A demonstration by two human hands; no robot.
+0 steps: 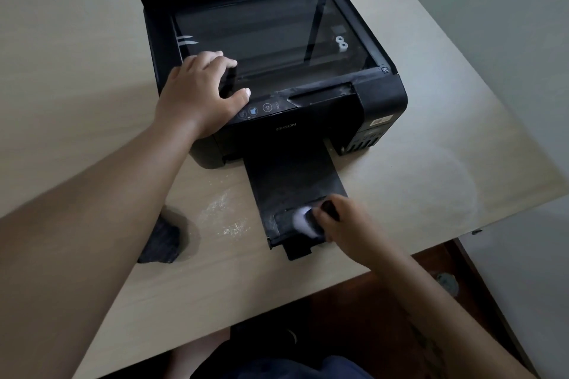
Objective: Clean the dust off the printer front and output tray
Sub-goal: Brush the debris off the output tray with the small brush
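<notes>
A black printer (381,95) stands on the beige table with its scanner lid raised. Its output tray (292,181) is pulled out toward me and looks dusty near the front end. My left hand (200,95) rests flat on the printer's front left corner, fingers spread over the glass edge and control panel. My right hand (345,224) is at the tray's front end, closed on a small dark-handled brush (308,220) whose pale bristles press on the tray surface.
A dark cloth (163,243) lies crumpled on the table (431,178) left of the tray, partly under my left forearm. White dust (224,215) is scattered on the table between cloth and tray. The table's near edge runs just below the tray.
</notes>
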